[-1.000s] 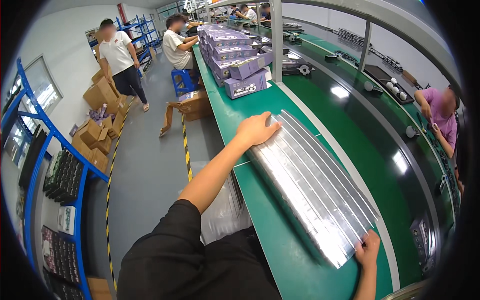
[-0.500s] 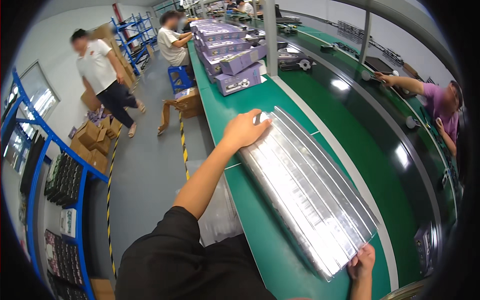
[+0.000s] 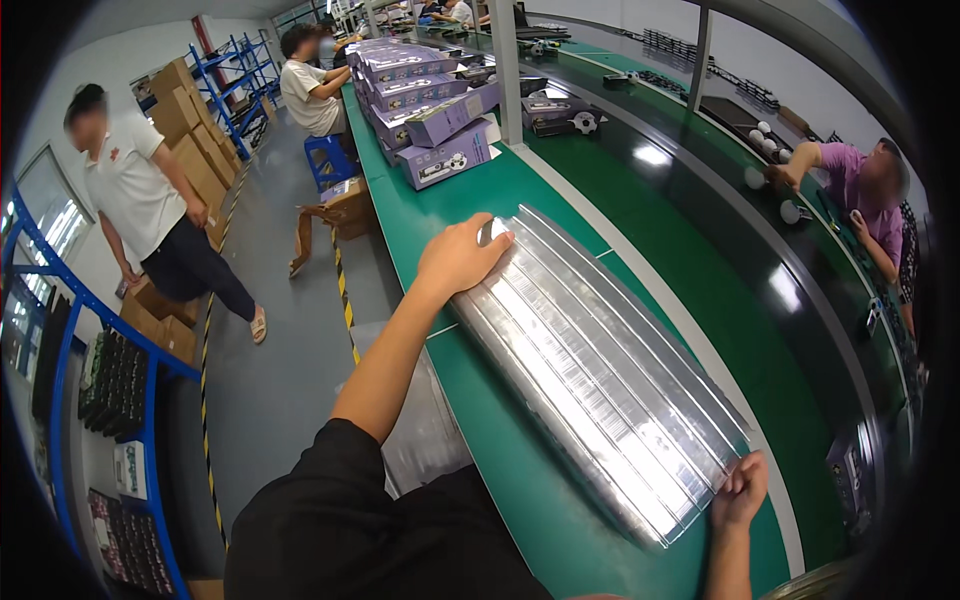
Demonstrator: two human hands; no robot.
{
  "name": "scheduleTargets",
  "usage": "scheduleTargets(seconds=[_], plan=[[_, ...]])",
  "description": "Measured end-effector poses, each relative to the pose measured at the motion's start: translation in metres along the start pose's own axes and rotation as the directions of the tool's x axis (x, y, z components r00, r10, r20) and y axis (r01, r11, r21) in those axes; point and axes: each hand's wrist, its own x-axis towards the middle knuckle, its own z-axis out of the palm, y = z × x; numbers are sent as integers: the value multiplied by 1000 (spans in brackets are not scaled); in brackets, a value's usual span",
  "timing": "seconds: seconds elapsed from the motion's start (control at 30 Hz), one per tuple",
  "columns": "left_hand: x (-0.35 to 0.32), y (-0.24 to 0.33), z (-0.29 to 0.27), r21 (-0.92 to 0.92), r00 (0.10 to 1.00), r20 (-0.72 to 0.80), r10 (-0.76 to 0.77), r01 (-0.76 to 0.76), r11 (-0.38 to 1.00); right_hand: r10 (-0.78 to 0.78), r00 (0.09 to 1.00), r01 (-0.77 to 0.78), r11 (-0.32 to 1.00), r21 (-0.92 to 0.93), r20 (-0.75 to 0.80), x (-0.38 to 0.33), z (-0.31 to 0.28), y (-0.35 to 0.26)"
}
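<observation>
A long stack of clear, shiny plastic sheets or trays (image 3: 600, 390) with ridges running lengthwise lies aslant on the green bench. I cannot tell whether it is sheets or trays. At its far left corner my left hand (image 3: 463, 258) is closed over the edge, thumb on top and fingers at the end. My right hand (image 3: 740, 490) is at the near right corner, its fingers curled in against the stack's edge; the fingertips are partly hidden.
Purple printed boxes (image 3: 440, 160) are piled farther along the green bench (image 3: 460, 370). A metal post (image 3: 507, 80) rises by a dark conveyor (image 3: 690, 200). Across it works a person in purple (image 3: 850, 190). On the left, a person in white (image 3: 150, 190) walks past blue shelving (image 3: 150, 430). Clear plastic (image 3: 420, 420) lies below the bench edge.
My view has shifted slightly to the right. My right hand's fingers have curled more tightly at the stack's near corner; my left hand keeps its place. The walking person has come nearer.
</observation>
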Motion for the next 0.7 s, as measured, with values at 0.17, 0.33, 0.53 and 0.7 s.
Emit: scheduleTargets(seconds=[0.17, 0.33, 0.53, 0.7], plan=[[0, -3, 1, -6, 1000, -1, 10, -10, 1000, -46, 998, 40, 990, -138, -40, 17, -12, -9], [2, -3, 1, -25, 1000, -2, 2, -2, 1000, -98, 986, 145, 895, -422, 132, 10, -6, -6], [0, -3, 2, -14, 1000, -12, 23, -23, 1000, -86, 982, 150, 896, -418, 170, 5, -2, -6], [-1, 1, -1, -7, 1000, 3, -1, 1, 1000, -59, 963, 210, 782, -587, 265, 0, -3, -4]])
